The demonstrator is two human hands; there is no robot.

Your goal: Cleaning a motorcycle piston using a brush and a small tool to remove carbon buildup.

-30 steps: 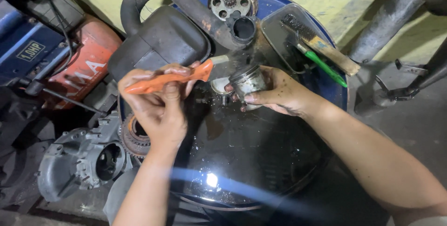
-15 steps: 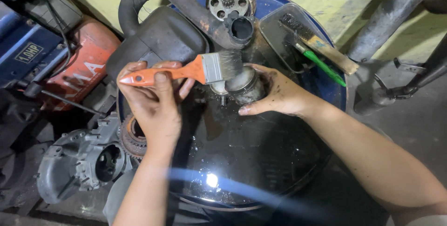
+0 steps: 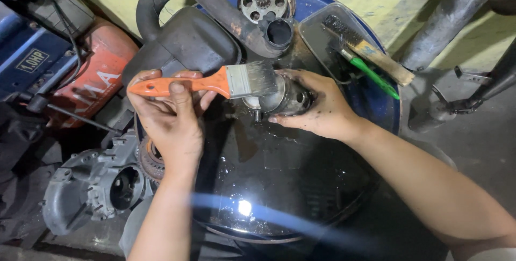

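Left hand [image 3: 171, 118] fingers grip paintbrush [image 3: 215, 83]; right hand [image 3: 317, 105] fingers clasp metal cylinder [image 3: 279, 98] mid-drum.

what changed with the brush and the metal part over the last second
The left hand swung the orange-handled brush so its bristles, earlier clear of it, now lie on the round metal part. The right hand kept its grip on that part over the dark basin; the wire brush stayed put.

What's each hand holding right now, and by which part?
Left hand grips the paintbrush by its orange handle, bristles against the part. Right hand holds the small round metal part by its far side.
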